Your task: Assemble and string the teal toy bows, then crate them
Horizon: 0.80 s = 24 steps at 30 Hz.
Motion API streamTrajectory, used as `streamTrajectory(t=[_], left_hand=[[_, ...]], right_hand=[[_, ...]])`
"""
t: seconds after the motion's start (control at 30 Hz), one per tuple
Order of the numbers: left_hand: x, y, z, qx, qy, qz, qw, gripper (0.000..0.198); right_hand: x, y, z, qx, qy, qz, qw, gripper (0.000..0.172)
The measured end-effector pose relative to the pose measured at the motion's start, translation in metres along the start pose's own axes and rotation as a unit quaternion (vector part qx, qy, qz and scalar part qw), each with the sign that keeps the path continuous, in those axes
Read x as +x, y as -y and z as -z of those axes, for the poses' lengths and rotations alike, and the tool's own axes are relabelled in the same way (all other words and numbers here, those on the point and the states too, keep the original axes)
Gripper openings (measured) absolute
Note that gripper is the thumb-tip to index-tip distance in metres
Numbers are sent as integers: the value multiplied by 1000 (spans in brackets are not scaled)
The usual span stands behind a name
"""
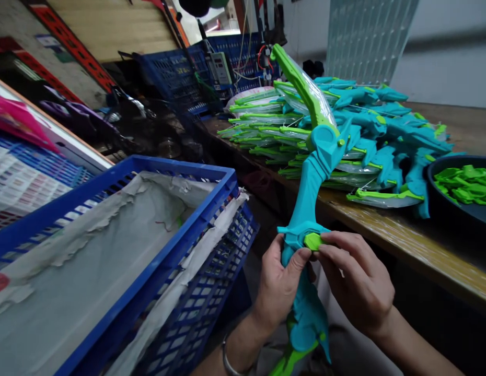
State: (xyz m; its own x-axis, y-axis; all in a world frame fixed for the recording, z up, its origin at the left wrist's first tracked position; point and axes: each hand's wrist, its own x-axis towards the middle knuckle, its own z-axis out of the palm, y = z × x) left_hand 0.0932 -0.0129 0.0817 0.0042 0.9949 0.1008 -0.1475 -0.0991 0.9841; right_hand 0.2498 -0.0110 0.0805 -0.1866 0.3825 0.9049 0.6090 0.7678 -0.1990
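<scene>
Over my lap stands a teal toy bow (308,183) with lime-green limbs, tilted slightly. My left hand (277,282) is wrapped around its grip below the middle, thumb lying beside a small green hexagonal piece (312,242). With fingertips and thumb pinched, my right hand (358,282) grips the edge of that piece against the bow's centre. Whether the piece is seated in the bow I cannot tell. The lower part of the bow is partly hidden behind my hands, and its bottom limb runs out of view.
A heap of similar toy bows (368,125) covers the wooden table (384,230). At its right, a dark round basin (439,209) holds many green pieces (466,183). On my left is a blue crate (204,172) lined with grey sheeting; further blue crates (168,73) stand behind.
</scene>
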Motion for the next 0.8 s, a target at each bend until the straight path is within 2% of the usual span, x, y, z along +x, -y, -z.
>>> streamTrajectory(t=[0.17, 0.33, 0.53, 0.7, 0.8], left_hand=[[1, 1, -1, 25, -2, 3, 1000, 46], [2, 4, 0, 19, 10, 14, 1000, 49], [0, 5, -1, 47, 3, -13, 999, 47], [0, 1, -4, 54, -17, -10, 998, 45], [-1, -1, -5, 49, -17, 6, 999, 45]], right_hand=[[-2, -1, 1, 3, -20, -6, 1000, 22], [0, -3, 3, 20, -12, 5, 1000, 23], [-9, -5, 2, 1, 10, 9, 1000, 19], [-18, -2, 3, 32, 32, -33, 998, 37], [-17, -1, 6, 21, 44, -19, 999, 42]])
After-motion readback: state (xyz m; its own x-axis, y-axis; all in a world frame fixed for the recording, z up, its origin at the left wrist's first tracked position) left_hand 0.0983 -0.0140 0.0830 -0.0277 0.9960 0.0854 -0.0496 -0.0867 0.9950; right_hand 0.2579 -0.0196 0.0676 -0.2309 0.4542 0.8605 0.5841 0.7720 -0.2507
